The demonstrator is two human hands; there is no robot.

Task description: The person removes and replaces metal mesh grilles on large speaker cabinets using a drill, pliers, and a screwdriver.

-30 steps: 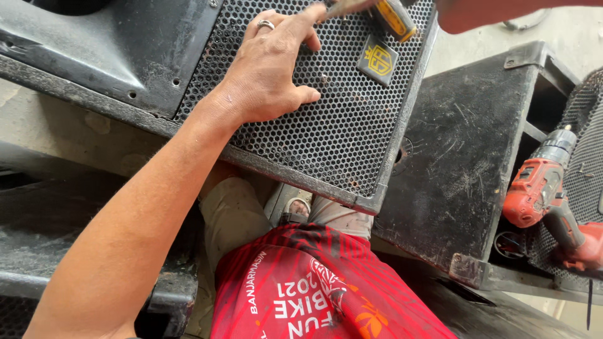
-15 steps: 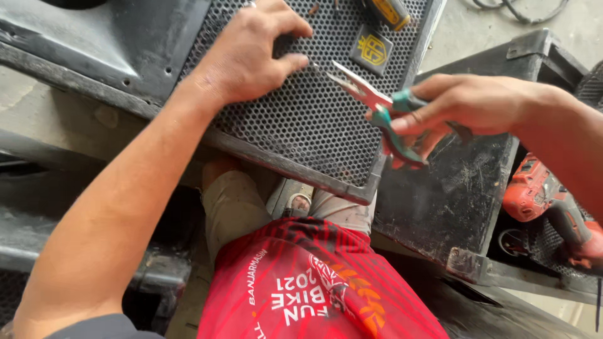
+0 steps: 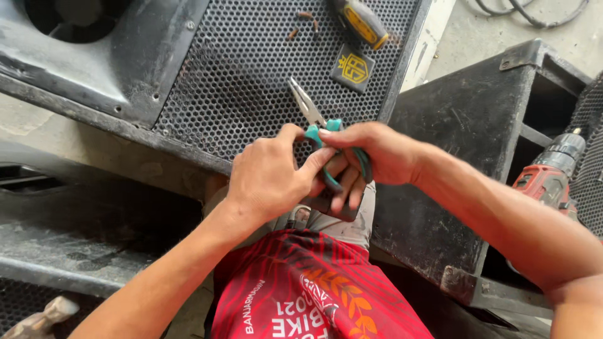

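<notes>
Bare forearms and hands (image 3: 270, 179), a red printed jersey (image 3: 314, 295) (white and orange lettering), khaki trousers (image 3: 339, 226).

This looks like a repair workshop for audio gear, with work done low over a bare concrete floor (image 3: 452, 37). Worn black speaker cabinets (image 3: 452, 157) crowd the space, one with a perforated metal grille (image 3: 251, 69) and scuffed corners. Tools lie about: a red drill (image 3: 549, 176), a yellow-handled screwdriver (image 3: 361, 22), loose rusty screws (image 3: 304, 22) and cables (image 3: 534, 12).
</notes>
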